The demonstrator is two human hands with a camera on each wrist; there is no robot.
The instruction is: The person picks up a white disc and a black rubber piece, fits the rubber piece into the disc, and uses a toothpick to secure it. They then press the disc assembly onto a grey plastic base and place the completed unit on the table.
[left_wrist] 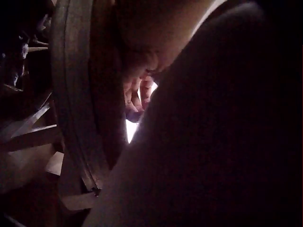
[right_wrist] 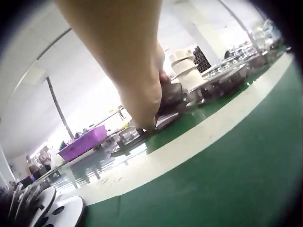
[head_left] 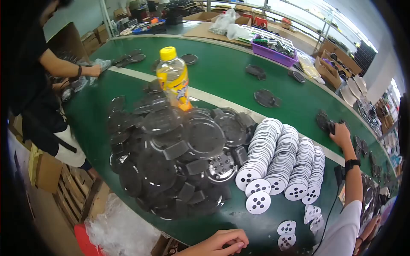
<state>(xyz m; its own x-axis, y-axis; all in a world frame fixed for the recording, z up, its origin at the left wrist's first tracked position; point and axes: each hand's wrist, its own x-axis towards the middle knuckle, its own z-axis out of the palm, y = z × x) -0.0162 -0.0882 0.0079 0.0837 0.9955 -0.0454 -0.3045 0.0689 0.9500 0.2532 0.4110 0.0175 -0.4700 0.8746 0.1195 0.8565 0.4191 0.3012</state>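
At the far right of the head view my right hand [head_left: 340,135] grips a dark, translucent round plastic part [head_left: 323,121] on the green belt. Seen from the right wrist, the hand [right_wrist: 144,106] has its fingers down around the part's dark block-like tab [right_wrist: 171,94]. My left hand [head_left: 228,241] lies at the near table edge, fingers loosely curled and holding nothing. Between the hands stand rows of white discs with black holes [head_left: 273,147]. A large heap of dark round plastic parts [head_left: 164,166] lies ahead of the left hand. The left wrist view is mostly dark.
A yellow-capped bottle [head_left: 174,81] stands behind the heap. More dark parts [head_left: 265,98] lie along the belt, with a purple crate [head_left: 273,52] beyond. Another person [head_left: 42,81] handles plastic bags at the left. A black cable [head_left: 331,213] hangs near my right arm; loose discs [head_left: 287,234] lie nearby.
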